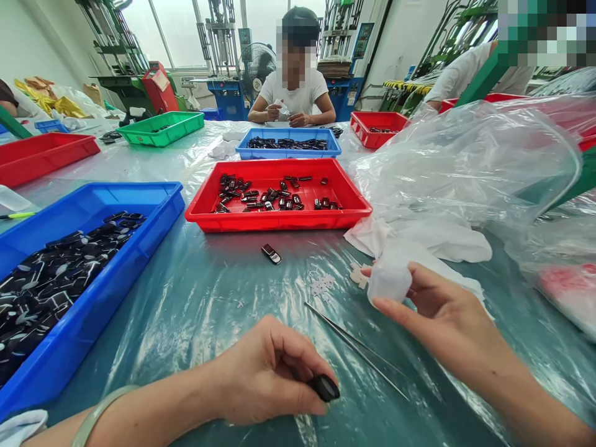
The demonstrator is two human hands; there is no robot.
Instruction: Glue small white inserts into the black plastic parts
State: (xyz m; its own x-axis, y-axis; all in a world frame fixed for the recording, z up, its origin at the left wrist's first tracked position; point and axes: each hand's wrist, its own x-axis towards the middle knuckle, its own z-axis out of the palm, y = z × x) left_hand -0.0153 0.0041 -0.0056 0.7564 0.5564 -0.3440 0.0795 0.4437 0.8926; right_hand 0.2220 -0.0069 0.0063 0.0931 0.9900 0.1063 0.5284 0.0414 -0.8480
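Note:
Between the thumb and fingers of my left hand (274, 372) is a small glossy black plastic part (325, 388), held low over the table. My right hand (433, 304) grips a small translucent white plastic bottle (390, 280), its far end partly hidden by the fingers. Metal tweezers (356, 349) lie on the table between the two hands. Just beyond them are a little heap of tiny white bits (322, 284) and a pale flat piece (357, 274) close to the bottle. One black part (270, 254) lies alone before the red tray.
A red tray (279, 221) ahead holds scattered black parts. At left stands a blue tray (116, 282) heaped with more. White cloths (433, 242) and clear plastic sheeting (465, 161) cover the right side. Across the table sits a co-worker (295, 99) behind another blue tray (288, 153).

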